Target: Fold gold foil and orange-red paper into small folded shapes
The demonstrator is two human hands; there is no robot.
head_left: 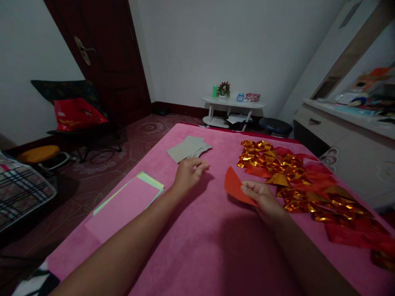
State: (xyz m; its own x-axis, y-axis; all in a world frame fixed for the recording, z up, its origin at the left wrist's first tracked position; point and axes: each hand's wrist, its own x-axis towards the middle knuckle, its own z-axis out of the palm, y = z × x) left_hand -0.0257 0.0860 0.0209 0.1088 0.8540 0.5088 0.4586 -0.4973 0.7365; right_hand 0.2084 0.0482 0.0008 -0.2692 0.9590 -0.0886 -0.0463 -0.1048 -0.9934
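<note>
In the head view my right hand (pixel 261 197) pinches a folded piece of orange-red paper (pixel 236 187) by its right side, raised a little above the pink cloth. My left hand (pixel 190 174) hovers to the left of it, fingers curled together, and nothing shows in them. Just beyond the left hand lies a loose fan of greyish paper sheets (pixel 187 148). Right of my right hand spread many shiny gold foil folded pieces (pixel 259 154), mixed with red ones (pixel 352 236).
A stack of pink, green and yellow paper (pixel 123 207) lies near the left edge of the pink-covered table (pixel 191 263). Beyond stand a low white side table (pixel 231 101) and a dark round stool (pixel 275 125). A chair with a red bag (pixel 77 115) is at left.
</note>
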